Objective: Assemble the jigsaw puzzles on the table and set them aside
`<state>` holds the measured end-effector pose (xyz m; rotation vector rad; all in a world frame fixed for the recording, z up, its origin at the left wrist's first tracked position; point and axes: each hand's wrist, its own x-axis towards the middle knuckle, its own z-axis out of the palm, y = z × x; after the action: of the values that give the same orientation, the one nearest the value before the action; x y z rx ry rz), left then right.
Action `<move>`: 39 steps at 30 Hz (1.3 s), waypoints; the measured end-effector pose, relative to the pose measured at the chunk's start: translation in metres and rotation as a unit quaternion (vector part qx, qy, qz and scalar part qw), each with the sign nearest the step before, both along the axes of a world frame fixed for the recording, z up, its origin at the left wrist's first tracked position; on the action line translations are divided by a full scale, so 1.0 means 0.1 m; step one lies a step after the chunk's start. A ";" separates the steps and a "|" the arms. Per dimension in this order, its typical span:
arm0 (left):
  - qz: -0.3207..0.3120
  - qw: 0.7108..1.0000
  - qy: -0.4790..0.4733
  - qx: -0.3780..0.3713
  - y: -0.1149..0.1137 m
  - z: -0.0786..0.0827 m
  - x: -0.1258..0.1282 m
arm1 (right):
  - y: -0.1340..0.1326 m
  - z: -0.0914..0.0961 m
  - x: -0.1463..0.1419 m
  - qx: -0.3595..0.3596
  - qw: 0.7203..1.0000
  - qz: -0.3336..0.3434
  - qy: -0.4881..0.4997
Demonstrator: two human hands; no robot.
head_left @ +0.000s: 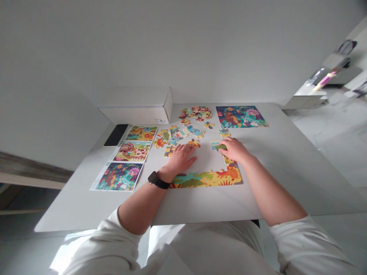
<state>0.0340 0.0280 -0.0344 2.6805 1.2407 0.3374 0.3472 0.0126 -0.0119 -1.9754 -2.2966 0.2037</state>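
A partly joined puzzle [200, 179] lies before me, its bottom row and part of its right side linked together. My right hand [235, 148] has its fingertips closed on a green and blue puzzle piece [215, 146] at the upper end of that right side. Just above lies another loose piece [224, 133]. My left hand [180, 159], with a black watch [153, 178] on its wrist, rests on the table with fingers spread, beside an orange piece [195, 143]. Several loose pieces [174, 133] are scattered beyond it.
A heap of pieces [200, 112] lies near the wall. At the back right is a finished dark blue puzzle [241, 116]. On the left are a sheet with three pictures [133, 151], a black phone [116, 135] and a white box [134, 114].
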 end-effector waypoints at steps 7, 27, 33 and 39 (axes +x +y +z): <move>0.047 0.999 0.005 0.015 -0.06 0.05 0.00 | 0.05 -0.04 0.05 0.011 1.000 -0.003 0.025; 0.078 0.996 -0.052 0.014 0.06 0.11 -0.11 | 0.27 -0.38 0.39 0.127 0.985 -0.100 0.060; 0.142 0.987 -0.075 -0.017 0.62 0.49 -0.18 | 0.36 -0.36 0.43 0.183 0.970 -0.114 0.111; 0.256 0.966 0.041 -0.026 1.18 0.57 0.09 | 0.41 -0.43 0.45 0.248 0.954 -0.091 0.143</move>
<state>0.0434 0.1464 0.0230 2.3128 1.9314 0.2506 0.3922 0.0536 -0.0554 -1.7442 -1.7581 -0.0926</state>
